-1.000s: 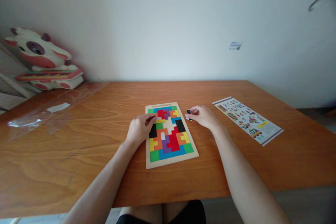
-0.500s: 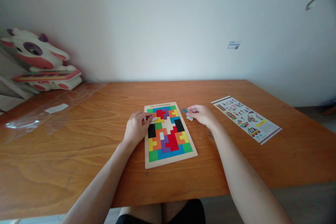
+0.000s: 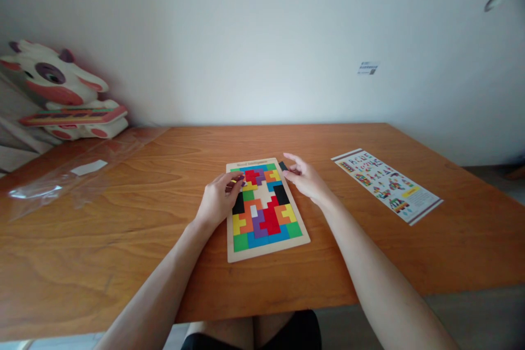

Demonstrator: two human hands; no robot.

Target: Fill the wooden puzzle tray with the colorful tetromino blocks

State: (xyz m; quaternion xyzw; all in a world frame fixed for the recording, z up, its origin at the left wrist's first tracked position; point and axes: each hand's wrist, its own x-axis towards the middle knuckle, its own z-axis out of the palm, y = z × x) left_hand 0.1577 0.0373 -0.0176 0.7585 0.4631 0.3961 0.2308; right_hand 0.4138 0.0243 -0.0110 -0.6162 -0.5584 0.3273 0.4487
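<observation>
The wooden puzzle board (image 3: 268, 248) lies on the table, with flat coloured blocks filling most of its frame. A pale gap (image 3: 263, 195) shows in its upper middle. Over the board's left side, my left hand (image 3: 219, 197) is closed, thumb and fingers pinching a small puzzle piece (image 3: 243, 182) that looks purple and is mostly hidden. My right hand (image 3: 307, 176) is just off the board's upper right edge. A dark puzzle piece (image 3: 283, 166) sits at its thumb and fingers, while the index finger stretches out above it.
A printed sheet of block patterns (image 3: 385, 186) lies to the right on the wooden table (image 3: 135, 262). At the left are a clear plastic bag (image 3: 53, 191) with a white slip (image 3: 89, 168) and a cow-shaped toy keyboard (image 3: 74, 93). A wall (image 3: 246, 38) stands behind.
My right hand has moved slightly up and left, its index finger now lifted away from the piece. My left hand has shifted slightly right, and the pale surface at its fingertips no longer shows.
</observation>
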